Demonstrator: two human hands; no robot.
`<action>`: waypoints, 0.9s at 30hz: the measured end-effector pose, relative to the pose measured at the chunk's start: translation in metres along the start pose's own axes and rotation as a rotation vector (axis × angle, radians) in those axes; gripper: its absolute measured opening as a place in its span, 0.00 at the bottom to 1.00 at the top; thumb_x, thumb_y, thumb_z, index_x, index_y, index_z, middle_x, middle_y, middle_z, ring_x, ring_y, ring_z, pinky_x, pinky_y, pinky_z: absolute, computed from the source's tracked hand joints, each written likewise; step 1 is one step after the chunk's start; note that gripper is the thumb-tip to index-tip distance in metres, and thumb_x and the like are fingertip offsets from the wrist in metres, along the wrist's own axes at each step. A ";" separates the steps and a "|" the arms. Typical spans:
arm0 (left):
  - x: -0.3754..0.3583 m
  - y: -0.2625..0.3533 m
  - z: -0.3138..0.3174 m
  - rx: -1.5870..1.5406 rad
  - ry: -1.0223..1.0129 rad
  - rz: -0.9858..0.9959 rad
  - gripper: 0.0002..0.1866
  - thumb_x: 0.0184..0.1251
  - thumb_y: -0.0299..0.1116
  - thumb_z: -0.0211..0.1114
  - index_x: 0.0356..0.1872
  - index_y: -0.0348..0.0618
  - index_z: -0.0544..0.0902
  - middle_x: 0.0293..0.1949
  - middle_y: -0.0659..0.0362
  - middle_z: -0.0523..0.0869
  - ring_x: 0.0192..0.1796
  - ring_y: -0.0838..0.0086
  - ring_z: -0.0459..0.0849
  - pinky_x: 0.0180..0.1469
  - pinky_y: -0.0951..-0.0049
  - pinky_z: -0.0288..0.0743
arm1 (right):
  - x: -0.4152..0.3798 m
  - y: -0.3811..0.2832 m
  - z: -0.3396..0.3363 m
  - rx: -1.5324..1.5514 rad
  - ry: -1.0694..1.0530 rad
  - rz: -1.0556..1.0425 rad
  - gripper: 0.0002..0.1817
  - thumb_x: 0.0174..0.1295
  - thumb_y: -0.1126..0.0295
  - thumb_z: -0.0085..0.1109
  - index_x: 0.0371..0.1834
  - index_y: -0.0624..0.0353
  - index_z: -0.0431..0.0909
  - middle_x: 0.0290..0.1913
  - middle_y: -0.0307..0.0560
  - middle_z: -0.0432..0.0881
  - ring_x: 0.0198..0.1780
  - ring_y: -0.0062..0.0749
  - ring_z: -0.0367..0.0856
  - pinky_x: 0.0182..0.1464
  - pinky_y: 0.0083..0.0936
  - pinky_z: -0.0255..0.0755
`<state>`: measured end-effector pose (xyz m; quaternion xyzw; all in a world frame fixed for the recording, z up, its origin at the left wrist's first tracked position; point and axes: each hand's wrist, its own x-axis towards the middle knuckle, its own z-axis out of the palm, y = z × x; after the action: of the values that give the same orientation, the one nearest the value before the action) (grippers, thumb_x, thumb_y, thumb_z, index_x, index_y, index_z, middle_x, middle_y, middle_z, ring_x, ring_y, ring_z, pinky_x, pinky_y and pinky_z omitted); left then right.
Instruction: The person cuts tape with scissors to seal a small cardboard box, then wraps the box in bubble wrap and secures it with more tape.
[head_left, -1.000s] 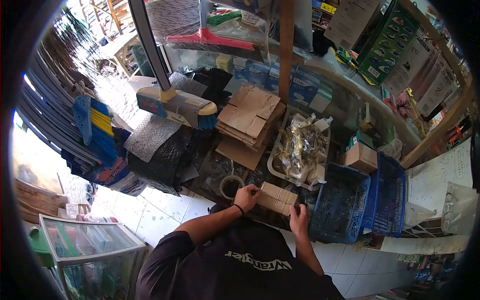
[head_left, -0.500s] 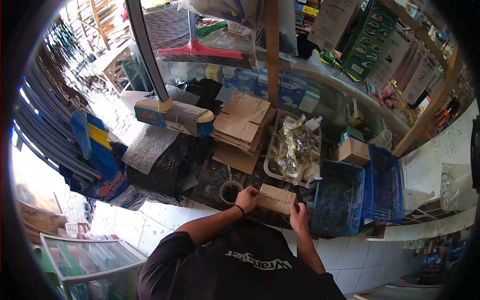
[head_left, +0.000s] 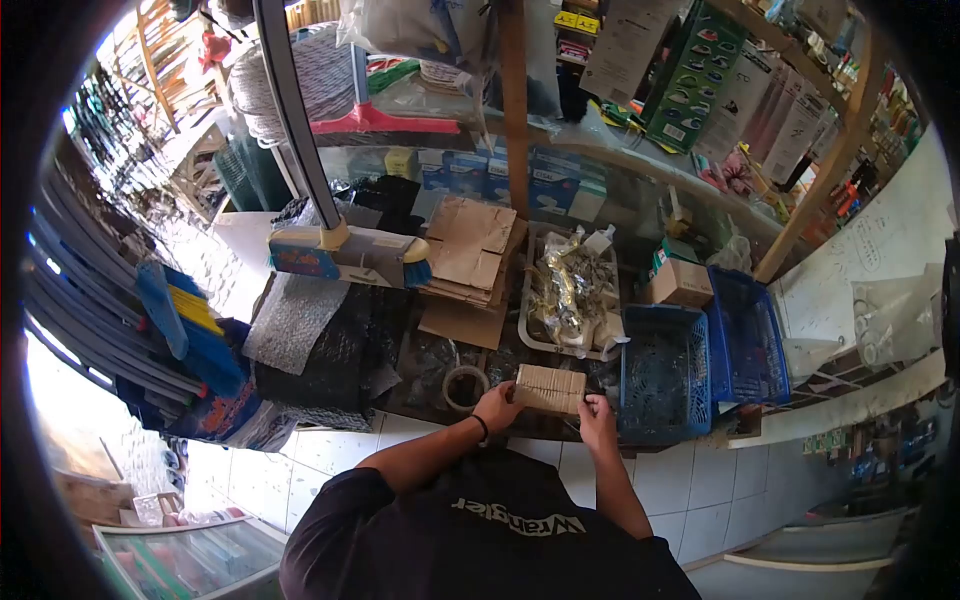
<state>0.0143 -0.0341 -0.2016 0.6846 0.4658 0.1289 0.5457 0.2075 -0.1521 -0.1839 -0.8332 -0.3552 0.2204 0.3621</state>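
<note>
As I look down, I log one cardboard bundle (head_left: 550, 390) between the left hand (head_left: 497, 408) and right hand (head_left: 597, 422), each pinching an end; one dark shirt (head_left: 430, 545), lettered "Wrangler".

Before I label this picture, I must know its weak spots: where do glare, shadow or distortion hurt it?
Head view: daylight blows out the ground outside at left; the lens leaves black corners and seems to bow the grey poles; the black wrap sinks into shadow; the left hand, right hand and cardboard bundle are readable.
</note>
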 end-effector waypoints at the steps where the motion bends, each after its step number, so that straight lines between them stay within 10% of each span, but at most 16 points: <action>1: 0.001 0.000 -0.002 0.005 -0.021 -0.011 0.27 0.56 0.42 0.64 0.56 0.39 0.75 0.47 0.46 0.83 0.51 0.54 0.81 0.52 0.62 0.74 | -0.004 -0.005 -0.002 0.017 0.011 0.019 0.16 0.61 0.65 0.60 0.46 0.65 0.75 0.36 0.51 0.82 0.39 0.36 0.81 0.44 0.29 0.72; 10: 0.021 -0.027 0.007 -0.142 -0.097 0.014 0.29 0.60 0.45 0.62 0.58 0.37 0.72 0.49 0.44 0.82 0.53 0.56 0.80 0.56 0.63 0.71 | -0.015 -0.004 -0.008 0.074 0.020 0.061 0.17 0.62 0.61 0.59 0.47 0.63 0.75 0.34 0.46 0.81 0.35 0.30 0.79 0.41 0.25 0.71; 19: 0.021 0.011 0.020 -0.197 -0.021 -0.332 0.32 0.68 0.60 0.46 0.59 0.42 0.69 0.45 0.45 0.81 0.41 0.53 0.84 0.30 0.61 0.81 | 0.037 0.020 0.001 0.139 -0.385 0.313 0.28 0.67 0.42 0.42 0.53 0.54 0.73 0.37 0.40 0.77 0.32 0.27 0.76 0.24 0.26 0.72; 23: 0.029 -0.021 0.043 -0.475 0.193 -0.275 0.34 0.67 0.63 0.44 0.59 0.43 0.68 0.41 0.48 0.82 0.44 0.56 0.83 0.33 0.61 0.81 | 0.035 0.011 -0.023 0.332 -0.497 0.315 0.31 0.65 0.38 0.43 0.62 0.47 0.66 0.53 0.40 0.71 0.52 0.32 0.72 0.32 0.29 0.76; 27: 0.011 -0.009 0.039 -0.643 0.239 -0.358 0.27 0.68 0.60 0.49 0.38 0.43 0.76 0.45 0.58 0.80 0.35 0.75 0.77 0.31 0.71 0.74 | 0.039 0.026 -0.048 0.549 -0.658 0.370 0.26 0.68 0.42 0.42 0.60 0.46 0.65 0.55 0.38 0.69 0.53 0.32 0.71 0.36 0.31 0.76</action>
<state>0.0423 -0.0504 -0.2270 0.3664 0.5741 0.2500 0.6882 0.2739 -0.1565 -0.1775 -0.6418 -0.2251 0.6196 0.3919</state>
